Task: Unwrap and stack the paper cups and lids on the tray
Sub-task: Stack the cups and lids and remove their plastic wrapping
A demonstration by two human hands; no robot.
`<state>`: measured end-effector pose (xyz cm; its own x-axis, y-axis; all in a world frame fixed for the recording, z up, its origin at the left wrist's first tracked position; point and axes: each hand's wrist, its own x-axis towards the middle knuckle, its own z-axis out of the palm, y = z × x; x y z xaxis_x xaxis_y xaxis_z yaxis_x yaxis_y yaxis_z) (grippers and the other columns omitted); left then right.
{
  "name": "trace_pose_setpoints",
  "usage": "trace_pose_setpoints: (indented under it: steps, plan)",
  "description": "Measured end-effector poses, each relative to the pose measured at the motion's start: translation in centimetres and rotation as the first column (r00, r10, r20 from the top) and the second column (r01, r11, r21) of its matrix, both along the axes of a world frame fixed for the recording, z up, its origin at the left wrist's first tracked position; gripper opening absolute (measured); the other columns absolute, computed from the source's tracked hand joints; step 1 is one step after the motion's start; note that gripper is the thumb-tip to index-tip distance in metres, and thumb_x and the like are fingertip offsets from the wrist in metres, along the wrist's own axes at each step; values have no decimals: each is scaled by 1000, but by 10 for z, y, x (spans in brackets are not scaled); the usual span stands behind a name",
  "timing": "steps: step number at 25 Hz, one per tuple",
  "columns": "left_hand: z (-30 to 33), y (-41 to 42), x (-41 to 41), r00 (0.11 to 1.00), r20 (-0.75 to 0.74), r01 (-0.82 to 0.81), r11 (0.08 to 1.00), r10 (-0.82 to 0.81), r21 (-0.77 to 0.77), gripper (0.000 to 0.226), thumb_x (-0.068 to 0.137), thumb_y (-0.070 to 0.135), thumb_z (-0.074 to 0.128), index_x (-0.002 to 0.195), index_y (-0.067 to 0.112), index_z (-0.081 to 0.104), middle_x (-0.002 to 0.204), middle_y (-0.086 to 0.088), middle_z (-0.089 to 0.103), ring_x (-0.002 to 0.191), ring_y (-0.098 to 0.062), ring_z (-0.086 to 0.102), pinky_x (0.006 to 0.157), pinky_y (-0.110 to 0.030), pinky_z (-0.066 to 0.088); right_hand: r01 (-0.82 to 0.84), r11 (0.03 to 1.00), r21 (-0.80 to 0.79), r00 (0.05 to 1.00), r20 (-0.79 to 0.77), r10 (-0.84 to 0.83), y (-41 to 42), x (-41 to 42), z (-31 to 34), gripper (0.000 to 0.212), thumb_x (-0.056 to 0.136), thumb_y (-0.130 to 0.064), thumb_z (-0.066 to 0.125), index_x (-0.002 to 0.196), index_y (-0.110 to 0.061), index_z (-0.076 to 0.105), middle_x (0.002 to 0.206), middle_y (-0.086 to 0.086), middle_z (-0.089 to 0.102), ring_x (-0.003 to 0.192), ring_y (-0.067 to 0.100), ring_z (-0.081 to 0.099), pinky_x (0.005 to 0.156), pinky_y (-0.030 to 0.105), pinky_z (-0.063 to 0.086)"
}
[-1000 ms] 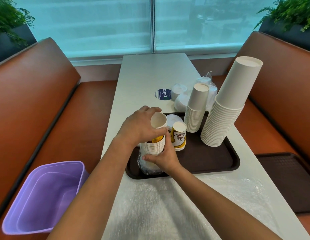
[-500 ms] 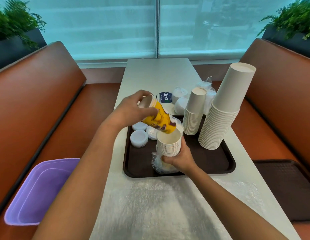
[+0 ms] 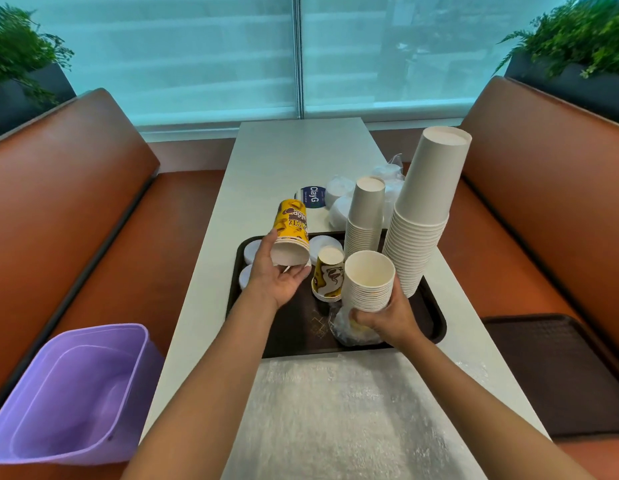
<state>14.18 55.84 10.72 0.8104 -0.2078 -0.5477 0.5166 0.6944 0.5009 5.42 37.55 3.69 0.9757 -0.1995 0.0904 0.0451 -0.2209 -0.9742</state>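
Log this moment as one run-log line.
left hand: holds yellow cups inverted | right hand: grips cup stack over tray

Café or canteen booth by a window

Two brown padded booth benches (image 3: 76, 188) face each other across a narrow white table (image 3: 294, 157), whose far edge meets a blind-covered window (image 3: 204, 53). Potted ferns (image 3: 578, 36) sit behind each backrest, and brown serving trays (image 3: 436, 327) with stacked disposable paper cups (image 3: 422, 216) suggest food service.
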Motion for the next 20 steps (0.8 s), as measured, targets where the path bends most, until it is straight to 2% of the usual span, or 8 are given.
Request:
trace_pose_setpoints:
  steps: [2, 4, 8, 11, 13, 15, 18, 20]
  plan:
    - [0, -10, 4, 999, 1, -50, 998, 50, -25, 44, 84, 42, 63, 105, 5, 51, 104, -16, 57, 117, -33, 53, 106, -45, 36, 13, 1000, 11, 1000, 4, -13, -9, -2, 1, 93, 39, -39, 78, 122, -40, 36, 113, -16, 55, 102, -8, 54, 73, 5, 46]
    - [4, -19, 9, 999, 37, -38, 999, 38, 2, 49, 84, 47, 61, 110, 8, 50, 107, -13, 57, 117, -28, 52, 106, -42, 35, 17, 1000, 6, 1000, 10, -17, -17, -2, -1, 91, 40, -39, 79, 121, -40, 37, 113, -15, 55, 102, -9, 54, 72, 5, 46]
    - [-4, -39, 21, 969, 246, -73, 938, -14, 339, 36, 86, 34, 64, 116, 19, 49, 113, -3, 57, 115, -19, 50, 100, -39, 34, 17, 1000, -11, 1000, 14, -17, -23, 0, -4, 93, 42, -41, 79, 124, -37, 36, 116, -13, 55, 108, 0, 54, 76, 8, 48]
    - [-27, -47, 27, 883, 412, -145, 703, -225, 696, 59, 77, 26, 76, 128, 15, 48, 116, 0, 58, 110, -17, 54, 92, -31, 43, 28, 1000, -13, 999, 17, -28, -24, 1, -8, 91, 44, -42, 79, 124, -42, 35, 117, -14, 55, 110, 1, 53, 77, 9, 48]
    - [-47, -50, 27, 822, 380, -126, 514, -425, 848, 73, 72, 28, 81, 133, 16, 42, 126, -2, 55, 114, -18, 53, 92, -30, 46, 33, 999, -8, 999, 19, -33, -23, 2, -11, 92, 44, -43, 79, 124, -43, 33, 118, -14, 54, 112, 2, 52, 77, 8, 48]
    - [-69, -49, 22, 798, 275, -69, 373, -536, 925, 77, 70, 29, 82, 133, 15, 39, 131, -4, 52, 119, -21, 51, 92, -29, 44, 43, 999, -4, 999, 23, -43, -22, 1, -12, 94, 44, -45, 78, 125, -42, 32, 119, -13, 53, 111, 2, 52, 78, 7, 48]
    - [-100, -37, 14, 770, 116, 69, 263, -628, 962, 81, 69, 23, 83, 134, 13, 37, 134, -6, 52, 123, -22, 50, 95, -27, 41, 48, 999, 5, 999, 23, -48, -21, 1, -14, 97, 43, -45, 77, 128, -37, 31, 118, -11, 54, 109, 2, 52, 76, 6, 47]
    - [-101, -34, 9, 749, 125, 79, 274, -651, 959, 83, 72, 17, 80, 141, 14, 32, 141, -6, 46, 129, -22, 44, 102, -29, 37, 50, 999, 10, 998, 23, -50, -22, 2, -14, 100, 43, -45, 77, 130, -34, 31, 118, -10, 55, 108, 4, 53, 75, 6, 47]
